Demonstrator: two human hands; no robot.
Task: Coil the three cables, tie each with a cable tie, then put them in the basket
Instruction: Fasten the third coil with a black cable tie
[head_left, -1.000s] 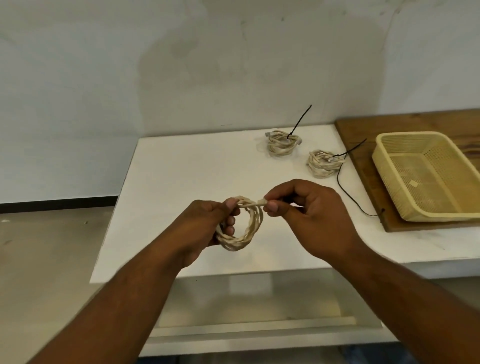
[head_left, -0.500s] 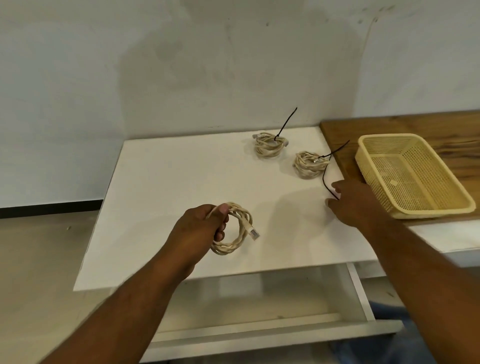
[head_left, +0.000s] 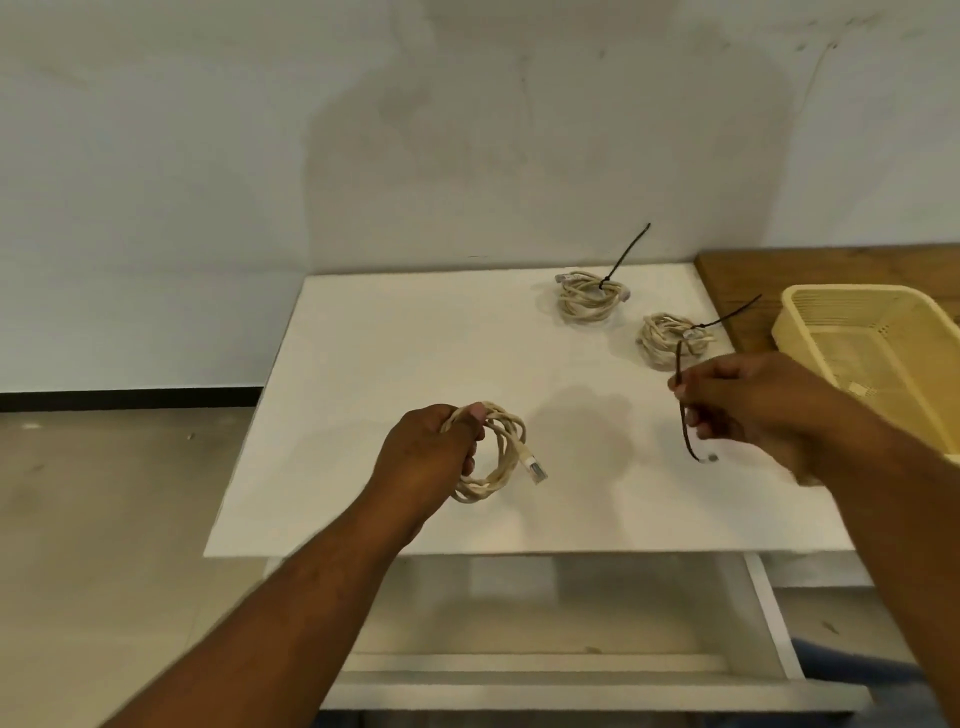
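My left hand (head_left: 434, 452) grips a coiled beige cable (head_left: 498, 454) above the white table (head_left: 395, 374); its plug hangs loose at the coil's right. My right hand (head_left: 748, 400) pinches a loose black cable tie (head_left: 681, 410) just above the table, further right. Two more beige coils lie at the back, each bound with a black tie whose tail sticks up: one coil (head_left: 589, 299) further back and one coil (head_left: 670, 340) just beyond my right hand. The yellow mesh basket (head_left: 857, 332) stands at the right on a wooden board, with nothing in it.
The wooden board (head_left: 737, 280) adjoins the white table on the right. A white drawer (head_left: 561, 670) stands pulled out below the table's front edge. A pale wall rises right behind the table, and grey floor lies to the left.
My right hand let go of the cable's end, reached right to the table, picked up the black cable tie and now holds it lifted. My left hand kept hold of the coil.
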